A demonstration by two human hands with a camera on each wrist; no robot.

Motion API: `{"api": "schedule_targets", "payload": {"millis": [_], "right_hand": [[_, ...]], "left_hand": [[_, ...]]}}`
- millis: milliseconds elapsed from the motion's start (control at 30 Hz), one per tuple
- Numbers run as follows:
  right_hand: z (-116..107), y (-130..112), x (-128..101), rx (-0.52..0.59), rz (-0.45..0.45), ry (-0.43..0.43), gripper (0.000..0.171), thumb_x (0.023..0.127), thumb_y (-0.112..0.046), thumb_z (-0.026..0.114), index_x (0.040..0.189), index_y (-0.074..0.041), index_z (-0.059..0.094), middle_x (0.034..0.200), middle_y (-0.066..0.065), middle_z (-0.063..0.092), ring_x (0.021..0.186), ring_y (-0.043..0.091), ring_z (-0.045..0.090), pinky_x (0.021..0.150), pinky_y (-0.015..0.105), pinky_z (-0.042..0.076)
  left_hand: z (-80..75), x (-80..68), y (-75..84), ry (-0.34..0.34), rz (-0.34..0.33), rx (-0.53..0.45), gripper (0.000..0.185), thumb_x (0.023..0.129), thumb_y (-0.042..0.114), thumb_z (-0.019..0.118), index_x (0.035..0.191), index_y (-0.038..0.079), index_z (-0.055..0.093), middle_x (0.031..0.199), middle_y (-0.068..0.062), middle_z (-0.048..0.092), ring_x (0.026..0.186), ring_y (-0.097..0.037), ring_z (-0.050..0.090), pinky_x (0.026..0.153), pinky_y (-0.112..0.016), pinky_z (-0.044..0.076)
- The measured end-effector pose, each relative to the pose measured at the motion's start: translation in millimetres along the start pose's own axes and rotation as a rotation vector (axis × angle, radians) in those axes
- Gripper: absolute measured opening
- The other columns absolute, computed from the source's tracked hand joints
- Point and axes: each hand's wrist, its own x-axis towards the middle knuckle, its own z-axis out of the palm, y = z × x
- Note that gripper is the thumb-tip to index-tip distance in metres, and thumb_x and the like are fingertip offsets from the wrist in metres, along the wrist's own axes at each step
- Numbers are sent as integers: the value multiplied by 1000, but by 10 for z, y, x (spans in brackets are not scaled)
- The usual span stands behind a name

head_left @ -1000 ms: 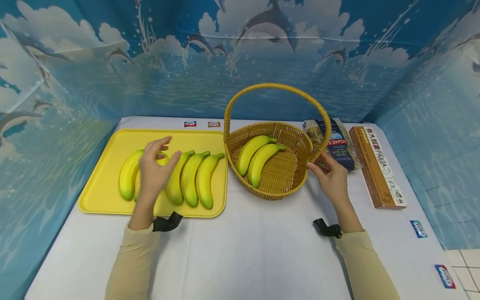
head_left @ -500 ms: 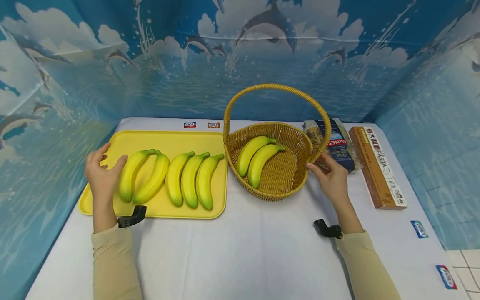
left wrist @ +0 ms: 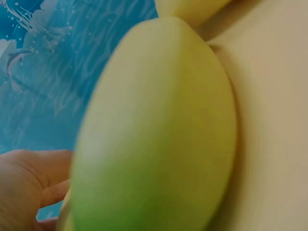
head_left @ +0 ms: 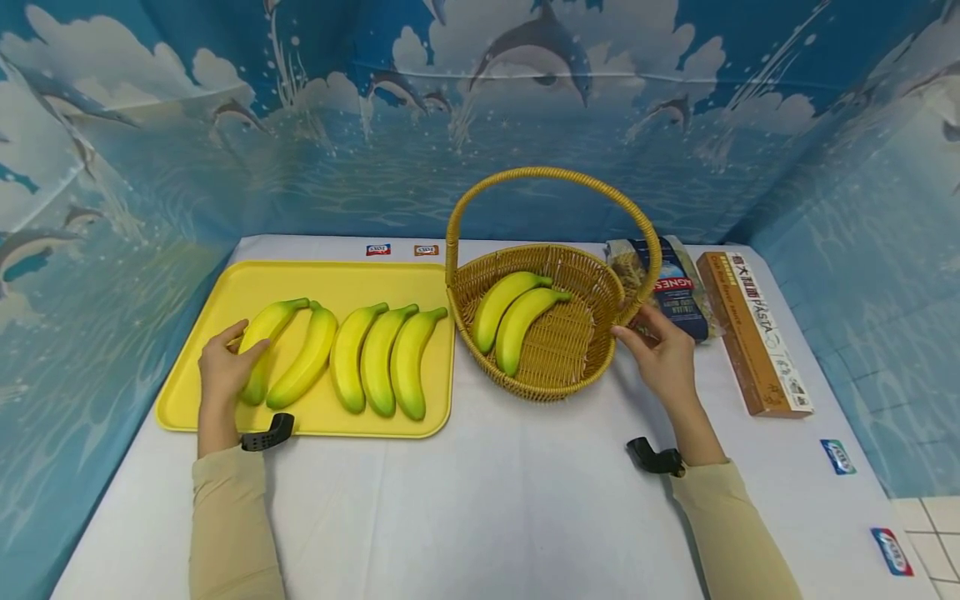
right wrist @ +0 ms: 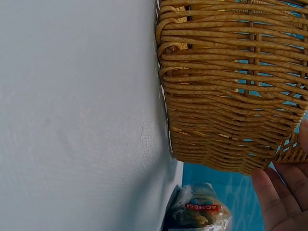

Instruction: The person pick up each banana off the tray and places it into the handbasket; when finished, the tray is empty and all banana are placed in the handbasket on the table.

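My left hand (head_left: 223,367) is at the leftmost banana (head_left: 255,379) on the yellow tray (head_left: 187,392), its thumb and fingers curled round the fruit's middle. In the left wrist view, the green-tipped end of a banana (left wrist: 154,130) fills the centre, and part of the left hand (left wrist: 29,187) shows at lower left. My right hand (head_left: 663,354) grips the rim of the woven basket (head_left: 551,387) at its right side, by the foot of the handle. Two bananas (head_left: 521,325) lie inside the basket. The right wrist view shows fingers (right wrist: 269,197) against the wicker wall.
Several more bananas (head_left: 378,362) lie side by side on the tray. Behind the basket's right side is a pasta bag (head_left: 678,292), beside a long brown pasta box (head_left: 753,337). Small packets lie at the back and right table edges. A dolphin-print curtain (head_left: 450,125) encloses the table.
The left hand moved left from above the bananas, past the leftmost one, then came back slightly and closed round it. The right hand and basket have stayed put.
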Motion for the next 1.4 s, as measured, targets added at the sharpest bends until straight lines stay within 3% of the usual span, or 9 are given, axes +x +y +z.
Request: {"api": "schedule_targets", "payload": {"millis": [100,333,500,633,767,933,1100,1233,1400], "right_hand": [[-3,3,-4,4,-4,0,44,88,-11,72,129,0,62,121,20,67,101,-20,52,78,2,46],[-6,15,-22,9,-6,3,44,88,-11,72,129,-1,62,120,20,67,100,-20,52,78,2,46],[-3,25,-33,17,-7,0,44,88,-11,72,130,-1,62,120,20,67,100,-19,53,78,3,46],[-1,35,-34,13,-13,4,43,88,-10,72,129,-1,62,119,20,68,99,-19,53,78,3,46],[-3,45,-29,19,-16,8,43,88,-9,72,129,-1,63,119,21,68,100,-18,53,78,3,46],[-19,39,-21,27,-14,12,43,88,-9,72,129,-2,63,118,21,68,99,-15,55,78,3,46],[-21,38,-26,34,-13,10,43,88,-9,71,129,-3,63,118,20,68,99,-15,56,79,3,47],[-5,28,-25,40,-23,9,44,87,-8,72,130,-3,63,120,19,68,100,-16,55,78,3,47],[10,13,-8,30,-31,9,47,86,-7,73,131,-4,62,121,19,67,101,-18,54,78,3,47]], "left_hand": [[22,13,-28,4,-27,5,60,97,27,58,150,8,38,151,-25,38,135,-44,38,107,-53,37],[40,-1,19,82,-104,-27,59,96,29,59,149,10,42,149,-20,44,132,-37,42,103,-46,40],[23,-62,209,148,-122,-51,59,93,31,64,147,15,47,144,-12,48,119,-23,47,91,-30,42],[29,-149,474,172,-75,-81,59,90,33,68,145,21,50,137,-5,52,102,-5,44,83,-21,40],[87,-320,816,222,67,-137,55,88,31,71,139,18,57,129,-5,57,94,2,44,82,-19,40],[283,-566,1199,248,342,-177,48,84,21,75,130,9,64,115,-12,63,89,3,49,74,-14,42],[580,-809,1577,124,526,-167,49,81,18,77,127,7,66,110,-16,65,90,-10,57,65,-10,44],[911,-987,1916,-13,650,-129,50,80,21,78,126,5,66,109,-16,66,91,-25,63,65,-22,51],[1383,-1066,2246,-132,744,-110,49,82,26,74,126,7,65,108,-12,65,88,-24,61,71,-36,52]]}}
